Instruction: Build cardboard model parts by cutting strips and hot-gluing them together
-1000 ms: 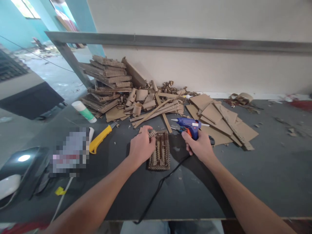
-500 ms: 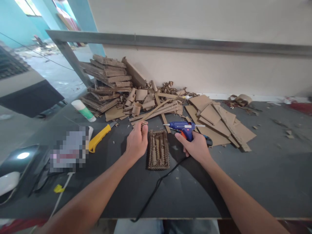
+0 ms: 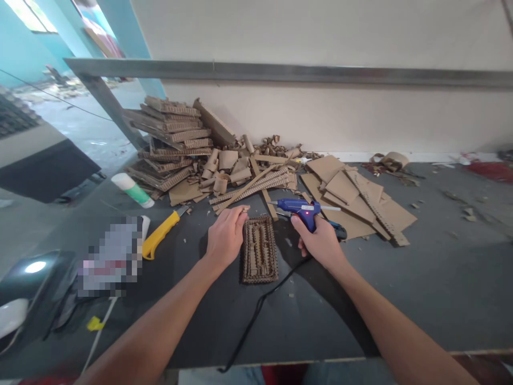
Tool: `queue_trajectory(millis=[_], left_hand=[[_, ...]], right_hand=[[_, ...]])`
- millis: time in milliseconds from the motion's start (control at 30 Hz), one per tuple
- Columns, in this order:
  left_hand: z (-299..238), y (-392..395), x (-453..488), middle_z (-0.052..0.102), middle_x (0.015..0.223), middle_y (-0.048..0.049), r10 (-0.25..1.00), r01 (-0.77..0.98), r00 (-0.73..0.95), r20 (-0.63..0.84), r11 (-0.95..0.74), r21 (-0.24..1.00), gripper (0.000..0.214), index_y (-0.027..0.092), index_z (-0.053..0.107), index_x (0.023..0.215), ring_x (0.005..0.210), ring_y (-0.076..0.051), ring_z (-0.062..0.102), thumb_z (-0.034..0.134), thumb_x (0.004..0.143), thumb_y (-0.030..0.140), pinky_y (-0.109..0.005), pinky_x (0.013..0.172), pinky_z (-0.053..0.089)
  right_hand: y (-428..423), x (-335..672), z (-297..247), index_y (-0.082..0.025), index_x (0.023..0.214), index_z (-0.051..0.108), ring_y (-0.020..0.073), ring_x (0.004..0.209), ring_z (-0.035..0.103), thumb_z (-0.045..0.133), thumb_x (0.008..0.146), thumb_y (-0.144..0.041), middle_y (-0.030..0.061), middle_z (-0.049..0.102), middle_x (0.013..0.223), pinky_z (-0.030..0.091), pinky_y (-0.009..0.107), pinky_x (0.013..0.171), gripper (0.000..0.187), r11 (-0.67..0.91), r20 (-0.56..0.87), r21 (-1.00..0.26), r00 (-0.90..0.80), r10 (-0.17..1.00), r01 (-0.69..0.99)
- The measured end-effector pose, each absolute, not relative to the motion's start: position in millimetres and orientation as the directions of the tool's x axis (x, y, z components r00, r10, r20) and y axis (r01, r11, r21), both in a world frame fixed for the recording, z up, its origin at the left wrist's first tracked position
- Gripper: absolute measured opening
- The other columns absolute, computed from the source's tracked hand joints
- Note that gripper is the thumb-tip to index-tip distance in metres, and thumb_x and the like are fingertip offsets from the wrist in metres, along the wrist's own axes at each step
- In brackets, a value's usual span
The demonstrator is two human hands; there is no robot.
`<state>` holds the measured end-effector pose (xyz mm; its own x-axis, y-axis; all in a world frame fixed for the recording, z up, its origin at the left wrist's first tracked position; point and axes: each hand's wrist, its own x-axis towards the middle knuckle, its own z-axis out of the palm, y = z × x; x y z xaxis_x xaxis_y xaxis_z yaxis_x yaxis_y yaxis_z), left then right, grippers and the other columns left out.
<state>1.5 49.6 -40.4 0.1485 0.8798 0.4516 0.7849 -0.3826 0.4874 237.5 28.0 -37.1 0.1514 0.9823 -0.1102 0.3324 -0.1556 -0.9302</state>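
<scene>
A small rectangular tray of glued corrugated cardboard strips (image 3: 259, 249) lies flat on the dark table (image 3: 420, 289). My left hand (image 3: 225, 238) rests beside its left edge. The fingers are drawn together at the tray's far left corner, pinching what looks like a small cardboard scrap (image 3: 243, 208). My right hand (image 3: 321, 244) is closed round the grip of a blue hot glue gun (image 3: 301, 207). A red light shows on the gun, and its nozzle points left above the tray's far right corner. The gun's black cord (image 3: 256, 315) trails to the table's front edge.
A yellow utility knife (image 3: 161, 233) and a white-and-green bottle (image 3: 132, 190) lie to the left. Stacked corrugated strips (image 3: 172, 136) and rolled offcuts sit at the back by the wall. Flat cardboard sheets (image 3: 360, 198) lie at right, and a dark device (image 3: 32, 278) at far left.
My left hand left the tray's top, reached out to the loose strips behind it and came back to the far left corner with fingers closed. The glue gun moved slightly left and lower.
</scene>
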Motion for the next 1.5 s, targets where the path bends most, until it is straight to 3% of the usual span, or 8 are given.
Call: queue_trajectory(millis=[200, 500, 700, 1000, 1167, 1300, 1400, 1500], left_hand=[[-43.6, 51.0, 0.7, 0.073, 0.099, -0.0076, 0.885, 0.768, 0.093, 0.456, -0.356, 0.532, 0.025, 0.019, 0.058, 0.108, 0.085, -0.019, 0.068, 0.042, 0.102, 0.038, -0.03, 0.074, 0.052], [-39.2, 50.9, 0.2, 0.07, 0.101, -0.0073, 0.839, 0.688, 0.122, 0.53, -0.456, 0.564, 0.027, 0.021, 0.068, 0.102, 0.087, -0.016, 0.066, 0.047, 0.1, 0.037, -0.025, 0.069, 0.055], [-42.3, 53.1, -1.7, 0.072, 0.095, -0.0078, 0.86, 0.669, 0.059, 0.507, -0.411, 0.619, 0.032, 0.019, 0.069, 0.102, 0.079, -0.016, 0.066, 0.048, 0.099, 0.044, -0.026, 0.067, 0.057], [-36.5, 49.6, -3.4, 0.07, 0.087, -0.0072, 0.88, 0.628, -0.03, 0.474, -0.352, 0.694, 0.029, 0.017, 0.066, 0.094, 0.072, -0.014, 0.064, 0.052, 0.097, 0.043, -0.024, 0.063, 0.053], [-40.0, 48.5, -4.1, 0.069, 0.084, -0.0053, 0.887, 0.557, -0.119, 0.446, -0.312, 0.77, 0.028, 0.019, 0.055, 0.098, 0.072, -0.014, 0.065, 0.043, 0.1, 0.045, -0.025, 0.063, 0.053], [-24.0, 54.4, -8.2, 0.056, 0.069, 0.0032, 0.813, 0.326, -0.274, 0.514, -0.425, 0.845, 0.024, 0.023, 0.041, 0.1, 0.053, -0.01, 0.053, 0.039, 0.101, 0.047, -0.023, 0.05, 0.046], [6.9, 56.5, -17.8, 0.047, 0.06, 0.0078, 0.683, 0.266, -0.381, 0.623, -0.565, 0.781, 0.019, 0.024, 0.042, 0.096, 0.045, -0.01, 0.045, 0.047, 0.099, 0.042, -0.023, 0.045, 0.04], [44.1, 46.8, -30.6, 0.048, 0.059, 0.008, 0.586, 0.283, -0.39, 0.71, -0.657, 0.698, 0.013, 0.023, 0.047, 0.095, 0.043, -0.01, 0.044, 0.052, 0.098, 0.034, -0.025, 0.044, 0.041]], right_hand=[[26.2, 236.5, -32.7, -0.021, 0.082, 0.053, 0.0137, 0.032, 0.055, 0.061, 0.084, -0.063, -0.0032, 0.059, 0.046, 0.043, 0.022, 0.035, 0.043, -0.198, -0.15, -0.925, 0.168, 0.974, 0.324], [-30.4, 252.9, -10.4, -0.021, 0.075, 0.051, 0.012, 0.036, 0.051, 0.073, 0.073, -0.065, -0.0059, 0.05, 0.048, 0.042, 0.023, 0.035, 0.049, -0.384, -0.377, -0.923, 0.22, 0.9, -0.014], [-70.2, 261.2, -16.6, -0.019, 0.081, 0.055, 0.012, 0.048, 0.056, 0.081, 0.068, -0.058, -0.002, 0.058, 0.064, 0.043, 0.022, 0.039, 0.048, -0.441, -0.512, -0.84, 0.194, 0.837, -0.315], [-50.7, 249.1, -30.9, -0.021, 0.083, 0.052, 0.0152, 0.039, 0.056, 0.063, 0.073, -0.076, -0.0012, 0.061, 0.059, 0.04, 0.024, 0.032, 0.057, -0.52, -0.515, -0.854, 0.203, 0.833, -0.034], [-48.5, 236.7, -15.9, -0.021, 0.079, 0.053, 0.0167, 0.053, 0.063, 0.07, 0.07, -0.07, 0.0023, 0.067, 0.066, 0.041, 0.022, 0.037, 0.053, -0.442, -0.466, -0.884, 0.202, 0.861, -0.154], [-46.2, 211.7, 5.0, -0.021, 0.087, 0.06, 0.0183, 0.065, 0.067, 0.077, 0.068, -0.059, 0.0031, 0.071, 0.077, 0.049, 0.025, 0.048, 0.046, -0.408, -0.486, -0.841, 0.168, 0.857, -0.355], [-42.5, 177.1, 21.6, -0.023, 0.095, 0.066, 0.0153, 0.071, 0.066, 0.086, 0.06, -0.047, -0.0006, 0.07, 0.079, 0.054, 0.024, 0.062, 0.047, -0.416, -0.537, -0.747, 0.102, 0.837, -0.519], [-38.0, 130.2, 32.8, -0.023, 0.093, 0.067, 0.0151, 0.069, 0.064, 0.083, 0.063, -0.049, -0.0007, 0.068, 0.079, 0.052, 0.024, 0.061, 0.043, -0.494, -0.597, -0.644, -0.02, 0.802, -0.585]])
